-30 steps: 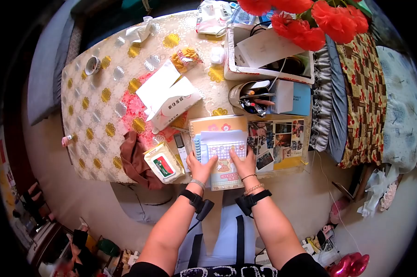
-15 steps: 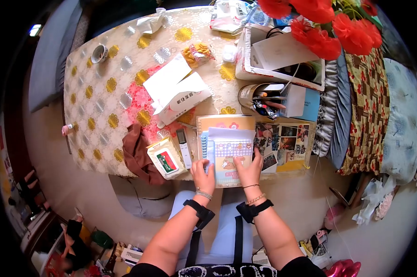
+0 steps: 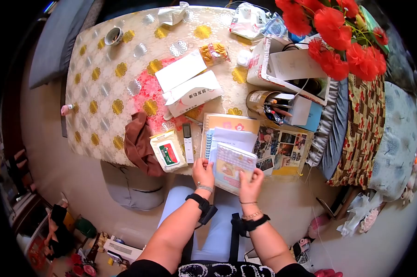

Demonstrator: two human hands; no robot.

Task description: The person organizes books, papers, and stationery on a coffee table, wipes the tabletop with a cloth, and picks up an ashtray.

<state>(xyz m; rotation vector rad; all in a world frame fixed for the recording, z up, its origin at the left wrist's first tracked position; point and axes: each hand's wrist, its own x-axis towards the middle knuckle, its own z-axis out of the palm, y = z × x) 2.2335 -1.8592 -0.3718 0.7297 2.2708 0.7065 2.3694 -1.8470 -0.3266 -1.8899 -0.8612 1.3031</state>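
Note:
My right hand (image 3: pixel 251 184) grips the lower right edge of a small notebook (image 3: pixel 231 167) with a checkered band and a cartoon cover, thumb on top. The notebook is tilted, raised off the stack at its right side. White papers (image 3: pixel 236 137) lie under it, over a blue spiral-bound notebook (image 3: pixel 209 143) and a larger tan notebook (image 3: pixel 238 123) with flower prints. My left hand (image 3: pixel 203 173) is at the stack's lower left edge, fingers closed; what they pinch, if anything, is hidden. A wet wipes pack (image 3: pixel 168 154) and a white remote control (image 3: pixel 188 143) lie left of it.
A brown cloth (image 3: pixel 141 143), a white box (image 3: pixel 197 94) and a snack bag (image 3: pixel 214 54) lie on the table. At right stand a pen holder (image 3: pixel 259 101), a white basket (image 3: pixel 264 76) and red flowers (image 3: pixel 331 27). A photo sheet (image 3: pixel 294 147) lies right of the notebooks.
The right hand has lifted and tilted the small notebook, shifting it down and right and uncovering more of the white papers. The left hand stays at the left edge. The head view has shifted slightly.

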